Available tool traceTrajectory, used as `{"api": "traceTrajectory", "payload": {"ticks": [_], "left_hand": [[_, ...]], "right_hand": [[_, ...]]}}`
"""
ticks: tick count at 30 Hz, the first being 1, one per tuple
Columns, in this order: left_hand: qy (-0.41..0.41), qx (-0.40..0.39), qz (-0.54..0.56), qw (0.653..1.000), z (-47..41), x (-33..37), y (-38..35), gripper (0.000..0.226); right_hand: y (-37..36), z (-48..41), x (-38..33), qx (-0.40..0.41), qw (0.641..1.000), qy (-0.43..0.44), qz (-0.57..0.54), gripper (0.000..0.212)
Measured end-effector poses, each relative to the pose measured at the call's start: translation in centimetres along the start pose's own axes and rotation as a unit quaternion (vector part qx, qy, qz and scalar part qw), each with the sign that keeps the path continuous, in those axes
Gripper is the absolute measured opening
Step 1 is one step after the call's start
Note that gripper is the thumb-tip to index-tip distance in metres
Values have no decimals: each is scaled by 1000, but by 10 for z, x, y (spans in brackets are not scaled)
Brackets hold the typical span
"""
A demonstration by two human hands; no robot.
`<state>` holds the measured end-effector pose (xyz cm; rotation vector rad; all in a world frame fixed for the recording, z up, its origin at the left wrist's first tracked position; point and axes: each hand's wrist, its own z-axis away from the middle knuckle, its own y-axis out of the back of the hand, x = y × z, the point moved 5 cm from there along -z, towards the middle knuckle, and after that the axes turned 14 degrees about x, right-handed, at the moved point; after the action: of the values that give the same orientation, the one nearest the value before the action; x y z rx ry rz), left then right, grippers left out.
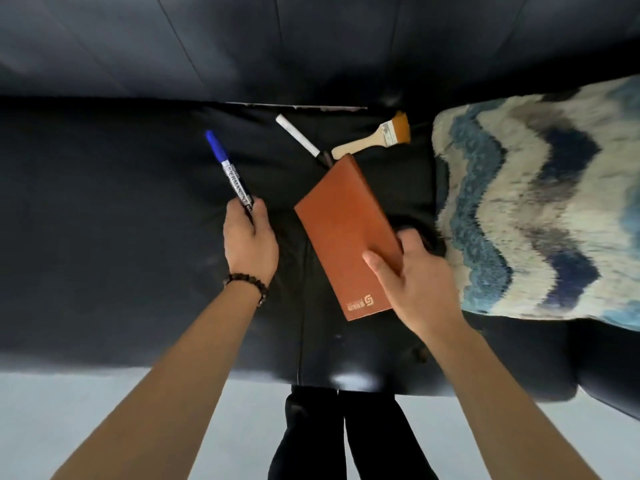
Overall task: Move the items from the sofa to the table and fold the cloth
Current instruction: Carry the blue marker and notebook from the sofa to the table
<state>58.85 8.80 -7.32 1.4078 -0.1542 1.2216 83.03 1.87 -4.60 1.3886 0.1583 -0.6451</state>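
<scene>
Black leather covers the sofa [104,237], and a person stands in front of it with both arms stretched over the seat. The left hand [250,239], with a bead bracelet [247,284] at the wrist, has its fingers curled around the lower end of a blue marker [230,171], whose blue cap points toward the backrest. The right hand [420,282] grips a brown notebook [346,237] by its right edge, thumb on the cover, and holds it over the seat. Beyond the notebook, on the seat, lie a white pen [297,136] and a paintbrush [372,138] with a wooden handle, near each other. The cloth [536,202], fluffy with blue and cream zigzags, lies spread on the right part of the seat, beside the right hand.
</scene>
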Motion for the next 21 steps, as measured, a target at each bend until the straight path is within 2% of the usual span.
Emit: {"api": "traceTrajectory", "payload": {"ticks": [2, 4, 6, 10, 16, 19, 21], "left_hand": [[-12, -7, 39, 999, 31, 21, 39, 12], [-23, -15, 67, 997, 69, 51, 86, 12], [-39, -25, 82, 996, 107, 93, 138, 14], [-111, -25, 60, 992, 171, 182, 242, 25], [-180, -32, 138, 973, 233, 268, 354, 22], [-208, -47, 190, 958, 249, 289, 391, 18], [-227, -76, 218, 946, 255, 294, 410, 24]], "right_hand": [[39, 30, -17, 46, 998, 0, -29, 37], [88, 58, -31, 74, 993, -57, -75, 29], [145, 81, -46, 98, 982, -110, -116, 30], [269, 131, -88, 148, 961, -146, -182, 33], [408, 221, -137, 274, 907, -159, -277, 22], [448, 272, -147, 344, 876, -180, -286, 26], [464, 309, -149, 390, 853, -211, -276, 32]]}}
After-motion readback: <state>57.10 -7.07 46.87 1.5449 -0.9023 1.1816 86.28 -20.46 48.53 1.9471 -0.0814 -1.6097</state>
